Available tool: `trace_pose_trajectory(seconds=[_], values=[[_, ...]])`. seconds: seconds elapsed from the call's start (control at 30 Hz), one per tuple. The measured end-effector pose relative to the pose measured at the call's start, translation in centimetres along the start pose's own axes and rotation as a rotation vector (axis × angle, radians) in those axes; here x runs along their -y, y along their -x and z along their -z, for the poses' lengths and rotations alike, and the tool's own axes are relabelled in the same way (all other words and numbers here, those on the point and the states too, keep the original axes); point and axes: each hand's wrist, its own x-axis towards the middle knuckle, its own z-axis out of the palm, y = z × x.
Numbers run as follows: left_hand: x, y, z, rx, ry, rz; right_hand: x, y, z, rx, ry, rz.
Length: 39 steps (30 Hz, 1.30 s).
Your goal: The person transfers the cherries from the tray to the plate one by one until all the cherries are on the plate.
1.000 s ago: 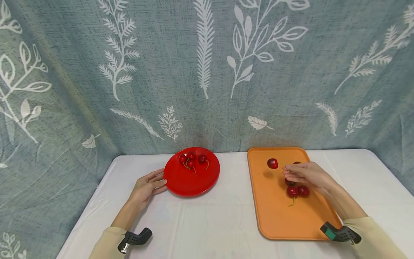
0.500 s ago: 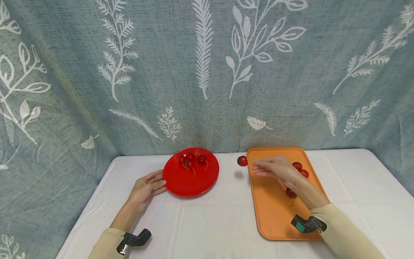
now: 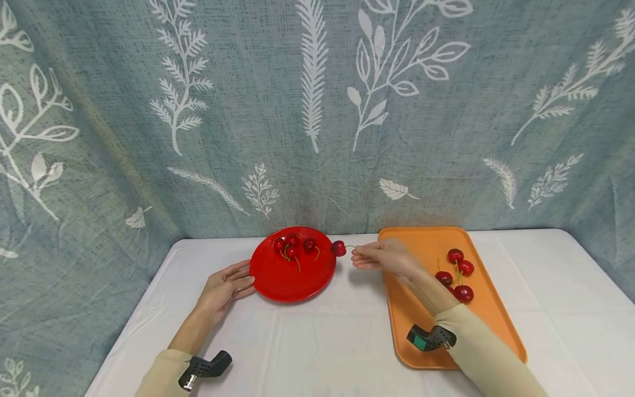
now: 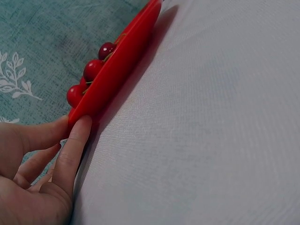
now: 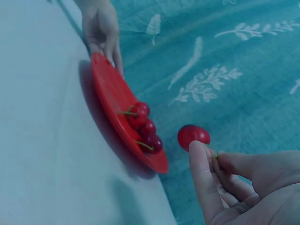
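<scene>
My right hand [image 3: 384, 256] pinches a dark red cherry [image 3: 338, 248] by its green stem, fingertips and thumb together. That cherry hangs at the right rim of a red plate [image 3: 292, 284] in the head view; in the right wrist view the held cherry [image 5: 193, 137] appears apart from the plate [image 5: 110, 91]. My left hand [image 3: 220, 289] holds the plate's left rim between thumb and fingers, seen closely as the left hand [image 4: 42, 164] in the left wrist view. Several stemmed cherries [image 3: 291, 240] lie grouped toward the back of the plate.
An orange tray [image 3: 404, 309] stands to the right on the white tablecloth [image 3: 317, 347]. Several cherries [image 3: 455, 255] lie in it, one partly hidden by my right forearm. Behind the table hangs a grey-green curtain [image 3: 248, 110] with white leaf patterns.
My right hand has moved left from above the orange tray to the plate's right edge, carrying the cherry by its stem. The left hand stays at the plate's rim.
</scene>
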Motion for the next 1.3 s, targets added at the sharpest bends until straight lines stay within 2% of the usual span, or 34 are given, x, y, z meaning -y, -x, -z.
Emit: trace_pose_trajectory(seconds=[0.33, 0.6, 0.73, 0.9, 1.03, 1.3], values=[[-0.1, -0.1, 0.1, 0.0, -0.008, 0.003, -1.0, -3.4, -4.0, 0.018, -0.158, -0.041], [-0.2, -0.1, 0.3, 0.01, 0.008, 0.001, -1.3, -4.8, -6.7, -0.03, -0.123, -0.031], [-0.1, -0.1, 0.3, 0.019, 0.019, -0.004, -1.5, -5.2, -7.7, -0.067, -0.063, -0.015], [0.1, -0.2, 0.1, 0.023, 0.02, -0.014, -1.7, -5.5, -8.7, -0.153, 0.07, 0.029], [0.2, -0.2, 0.1, 0.019, 0.017, -0.015, -1.5, -5.4, -9.3, -0.206, 0.131, 0.05], [0.2, 0.0, 0.0, 0.006, 0.002, -0.016, -1.2, -5.1, -9.5, -0.2, 0.19, 0.044]])
